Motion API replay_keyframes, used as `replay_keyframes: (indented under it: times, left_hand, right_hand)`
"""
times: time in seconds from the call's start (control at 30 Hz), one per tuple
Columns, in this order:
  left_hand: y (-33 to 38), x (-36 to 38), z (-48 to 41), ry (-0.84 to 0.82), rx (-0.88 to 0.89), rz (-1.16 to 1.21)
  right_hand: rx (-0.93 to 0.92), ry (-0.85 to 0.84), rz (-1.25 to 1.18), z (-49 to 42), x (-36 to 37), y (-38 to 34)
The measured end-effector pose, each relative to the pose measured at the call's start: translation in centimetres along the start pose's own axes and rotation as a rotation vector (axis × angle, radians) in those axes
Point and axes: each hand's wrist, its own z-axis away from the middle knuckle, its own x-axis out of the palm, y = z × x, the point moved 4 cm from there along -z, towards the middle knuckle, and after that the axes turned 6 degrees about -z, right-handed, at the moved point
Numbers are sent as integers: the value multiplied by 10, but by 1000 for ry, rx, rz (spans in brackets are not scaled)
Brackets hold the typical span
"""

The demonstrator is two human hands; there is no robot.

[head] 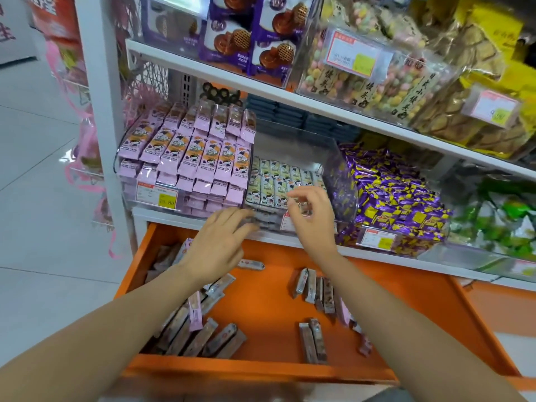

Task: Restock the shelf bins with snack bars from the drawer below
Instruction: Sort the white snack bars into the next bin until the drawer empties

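Both your hands are up at the front of the clear middle bin (333, 158), above the open orange drawer (261, 369). Your left hand (223, 242) reaches flat, fingers stretched toward the bin's lower front edge, and holds nothing that shows. Your right hand (311, 216) hovers over the front row with fingers curled and thumb close to forefinger; the blur hides whether it pinches a bar.

The cream-wrapped snack bars (272, 181) stand in rows low in that bin with room above them, while the pink-wrapped bars (188, 158) next door are heaped to the top. The loose bars (314, 288) lie scattered on the drawer floor.

This looks like tidying the row before filling. Square the wrappers face-forward and press them back to open a gap. Then lift bars from the drawer in small bundles, checking that each wrapper matches its bin and keeping clear of the purple candies (400, 204) alongside.
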Motion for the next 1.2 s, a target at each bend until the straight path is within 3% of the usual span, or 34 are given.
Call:
replay_keyframes:
  times: [0.07,0.2,0.33,0.47,0.63,0.83,1.07,1.2]
  left_hand:
    - [-4,7,11,-24,1,14]
    - [-10,42,37,-285,-19,94]
    - [-12,84,72,-757,-66,136]
    - [-12,120,99,-970,-60,209]
    - [-17,169,114,-1033,14,113]
    - [-8,194,114,-1039,172,-86]
    - [-8,223,129,-1211,134,-86]
    - [-14,225,129,-1223,28,81]
  right_hand:
    - [-65,-102,-59,21,5,-10]
    - [44,-394,-180,64,30,0]
    - [323,-641,-178,101,66,53]
    - [554,-829,-95,132,99,113]
    - [646,-1001,11,159,138,175]
    - [553,-1183,199,192,173,211]
    - [417,-1288,293,205,192,222]
    - [417,-1285,214,204,189,227]
